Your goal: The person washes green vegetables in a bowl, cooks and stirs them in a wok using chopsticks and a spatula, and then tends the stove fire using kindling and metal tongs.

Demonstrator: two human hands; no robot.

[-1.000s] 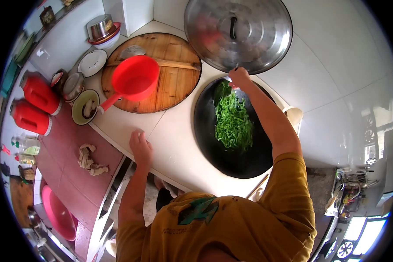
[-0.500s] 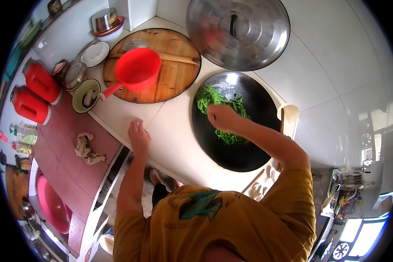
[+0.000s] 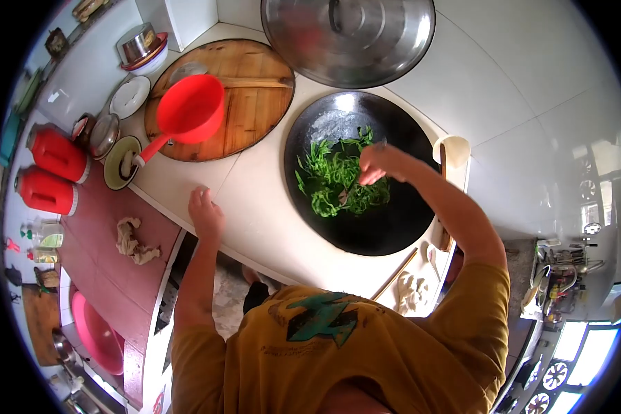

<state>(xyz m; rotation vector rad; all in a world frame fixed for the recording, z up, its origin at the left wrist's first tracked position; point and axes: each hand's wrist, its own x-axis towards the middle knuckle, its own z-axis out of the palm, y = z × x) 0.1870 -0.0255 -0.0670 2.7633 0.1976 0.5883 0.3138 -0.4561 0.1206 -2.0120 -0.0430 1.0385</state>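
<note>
My right hand [image 3: 383,165] is closed over the black wok [image 3: 414,214], gripping what looks like a spatula [image 3: 343,197], mostly hidden by the hand and greens. Chopped green leaves [image 3: 324,165] lie spread across the middle and left of the wok. On the pale countertop [image 3: 255,200] near its front edge rests my left hand [image 3: 205,212], with loosely bent fingers and nothing in them.
A red dipper [image 3: 190,109] sits on a round wooden lid [image 3: 262,117]. Behind the wok leans a large metal lid [image 3: 379,41]. An enamel bowl [image 3: 114,172], red thermoses [image 3: 55,155] and a crumpled cloth [image 3: 134,241] are at the left.
The leaves, bunched toward the wok's upper left before, are now spread lower across it. My right hand has moved rightward in view. The whole view has shifted slightly; my left hand stays by the edge.
</note>
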